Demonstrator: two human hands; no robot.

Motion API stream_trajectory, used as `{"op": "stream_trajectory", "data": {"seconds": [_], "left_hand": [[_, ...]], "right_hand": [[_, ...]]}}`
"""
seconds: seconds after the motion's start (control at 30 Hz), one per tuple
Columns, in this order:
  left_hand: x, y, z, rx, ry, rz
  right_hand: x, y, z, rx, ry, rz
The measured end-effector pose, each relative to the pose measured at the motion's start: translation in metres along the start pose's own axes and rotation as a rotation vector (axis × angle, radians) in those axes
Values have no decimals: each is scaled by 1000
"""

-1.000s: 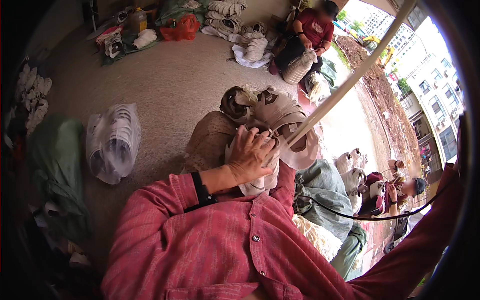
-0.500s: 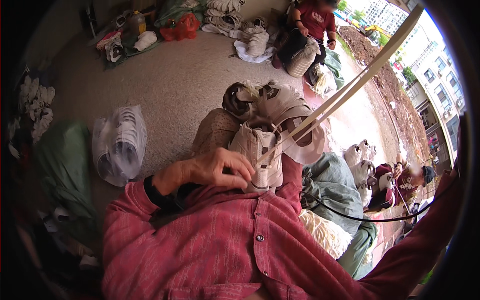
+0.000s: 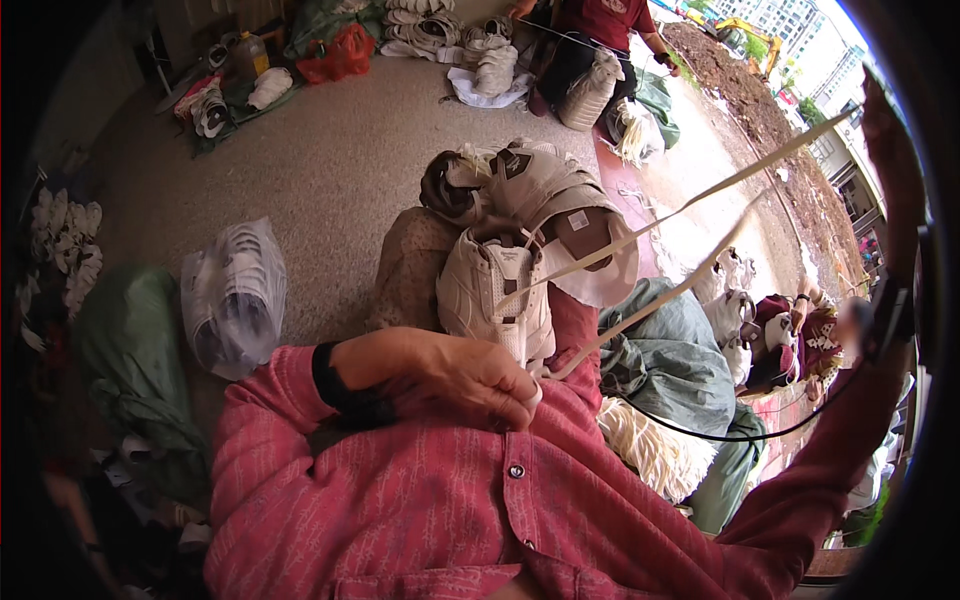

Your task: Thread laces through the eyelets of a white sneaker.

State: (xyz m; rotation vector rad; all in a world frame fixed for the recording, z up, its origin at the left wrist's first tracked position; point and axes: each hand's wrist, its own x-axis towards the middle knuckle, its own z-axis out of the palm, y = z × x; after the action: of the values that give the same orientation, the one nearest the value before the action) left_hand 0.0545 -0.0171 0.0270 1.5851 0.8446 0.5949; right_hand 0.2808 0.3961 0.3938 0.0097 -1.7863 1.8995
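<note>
A cream shoe upper (image 3: pixel 465 290) lies on my lap, its lacing side facing me. My left hand (image 3: pixel 480 380) is closed just below it, thumb and fingers pinching a cream shoelace (image 3: pixel 655 310). One strand of the lace slants up to the right from these fingers, its far end loose in the air. Another strand runs nearly straight from the upper toward my raised right hand (image 3: pixel 888 140) at the right rim. The right fingers seem closed on that strand, though they are dark and partly cut off. More joined uppers (image 3: pixel 545 195) rest beyond, over my knees.
A bundle of cream laces (image 3: pixel 655 455) lies by a grey-green sack (image 3: pixel 670 350) on my right. Left stand a clear bag of uppers (image 3: pixel 235 300) and a green sack (image 3: pixel 135 350). Two co-workers sit with uppers, one far ahead (image 3: pixel 600 20), another at right (image 3: pixel 820 335).
My left hand has moved down and right from the upper and now pinches the lace. The right hand has come into view at the rim, and the two lace strands have spread apart.
</note>
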Motion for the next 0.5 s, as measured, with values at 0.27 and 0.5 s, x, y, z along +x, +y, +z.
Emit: {"op": "stream_trajectory", "data": {"seconds": [0.27,0.5], "left_hand": [[-130,22,-29,-477,764,531],[-203,-59,-1,-516,1635,-217]], "right_hand": [[-199,206,-300,567,549,-60],[-200,379,-100,-31,1071,-69]]}}
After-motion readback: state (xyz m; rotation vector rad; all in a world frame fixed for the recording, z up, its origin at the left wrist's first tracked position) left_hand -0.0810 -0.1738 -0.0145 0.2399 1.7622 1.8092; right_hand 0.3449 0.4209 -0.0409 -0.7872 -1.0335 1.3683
